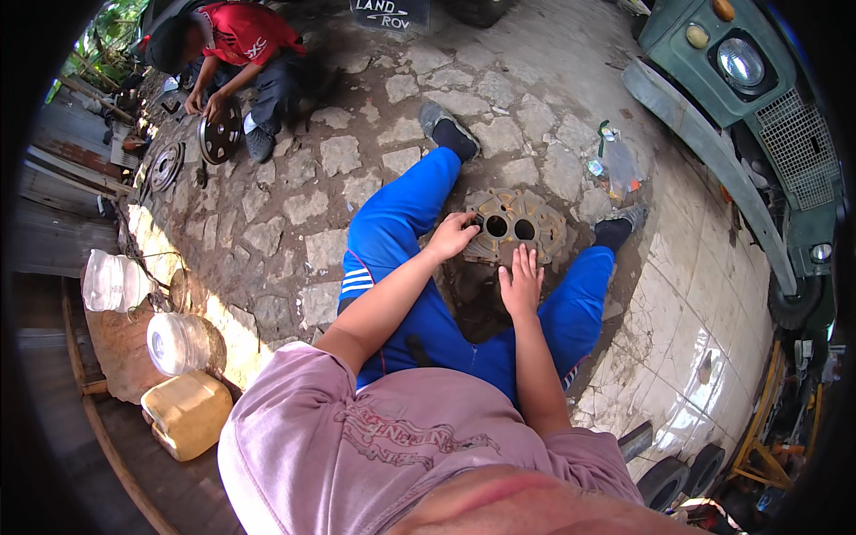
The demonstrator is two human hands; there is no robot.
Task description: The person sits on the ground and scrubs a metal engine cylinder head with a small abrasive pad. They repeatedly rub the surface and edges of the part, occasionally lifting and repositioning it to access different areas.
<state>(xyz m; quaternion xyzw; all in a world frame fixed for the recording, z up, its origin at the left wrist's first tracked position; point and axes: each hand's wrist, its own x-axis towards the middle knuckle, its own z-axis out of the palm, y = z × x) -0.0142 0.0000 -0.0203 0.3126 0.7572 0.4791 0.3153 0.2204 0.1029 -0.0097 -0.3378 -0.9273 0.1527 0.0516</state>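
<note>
A greyish-brown cast metal housing (541, 205) with two round dark holes lies on the ground between my spread legs. It looks like a gearbox case, with a lobed, bolt-holed rim. My left hand (453, 237) is at its left edge, fingers bent over the rim and thumb close by; whether a small part is pinched there is too small to tell. Against the near edge rests my right hand (522, 283), its fingers stretched out and slightly apart, holding nothing. The lower part of the housing is in shadow.
At the far left another person (254, 53) crouches, hands on a round metal disc (219, 134); a second disc (167, 167) lies nearby. Plastic containers (187, 415) stand at left. A green vehicle (740, 80) is at right, tyres (664, 481) lower right, a plastic bag (618, 165) beyond my foot.
</note>
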